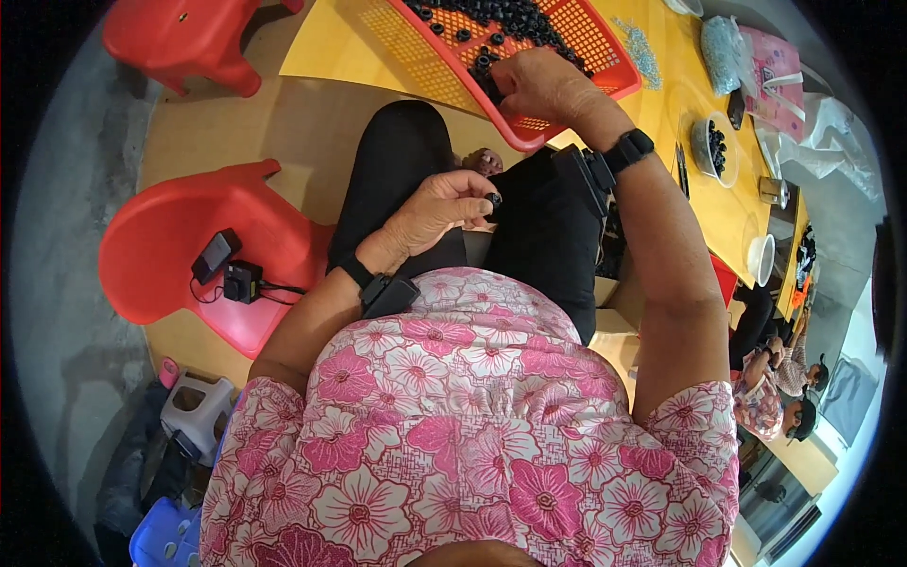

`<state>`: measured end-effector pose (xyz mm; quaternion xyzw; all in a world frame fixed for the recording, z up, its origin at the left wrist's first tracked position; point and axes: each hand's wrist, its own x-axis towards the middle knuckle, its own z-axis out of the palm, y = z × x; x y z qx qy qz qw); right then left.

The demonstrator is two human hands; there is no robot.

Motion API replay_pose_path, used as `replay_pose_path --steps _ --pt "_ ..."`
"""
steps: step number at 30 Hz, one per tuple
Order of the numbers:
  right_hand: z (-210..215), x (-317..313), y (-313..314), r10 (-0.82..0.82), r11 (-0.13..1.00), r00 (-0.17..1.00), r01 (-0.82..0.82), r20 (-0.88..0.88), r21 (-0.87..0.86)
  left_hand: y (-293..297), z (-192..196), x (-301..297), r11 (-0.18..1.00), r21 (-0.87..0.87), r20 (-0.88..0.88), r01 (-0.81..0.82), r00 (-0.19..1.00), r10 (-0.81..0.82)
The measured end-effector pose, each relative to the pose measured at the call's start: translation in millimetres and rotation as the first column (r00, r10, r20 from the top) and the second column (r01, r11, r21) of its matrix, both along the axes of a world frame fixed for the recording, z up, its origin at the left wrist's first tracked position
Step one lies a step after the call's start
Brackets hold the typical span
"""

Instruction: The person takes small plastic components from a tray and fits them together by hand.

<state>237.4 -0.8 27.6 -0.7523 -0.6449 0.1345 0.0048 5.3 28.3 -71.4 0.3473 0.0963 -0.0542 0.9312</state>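
Over the lap, the left hand (436,210) pinches a small black ring-shaped part (493,199) between thumb and fingertips, closed on it, held above the black trousers (397,180). The right hand (540,87) reaches into the red mesh tray (605,66) on the yellow table (331,42), fingers curled together down among the pile of small black parts (501,19); cannot tell if it grips any. Tray tilts off the table edge toward the lap. Both wrists wear black bands with small devices. To the left, a red plastic chair (170,246) carries a phone (215,255) and a small black box with cable (243,281). To the right on the table, a clear bowl of black parts (715,146), bags of clear bits, a white cup (761,260). Another person sits at far right, low.
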Motion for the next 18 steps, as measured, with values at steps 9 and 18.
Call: replay_pose_path --steps 9,18 --pt "24.8 9.9 -19.5 0.017 0.967 0.910 0.091 -0.415 0.240 -3.9 4.8 -7.0 0.996 0.017 0.005 -0.087 0.996 0.087" --pt "34.5 -73.9 -123.2 0.252 0.781 0.140 0.556 -0.958 0.286 -6.3 52.0 -14.0 0.991 0.021 0.134 -0.129 0.983 0.125"
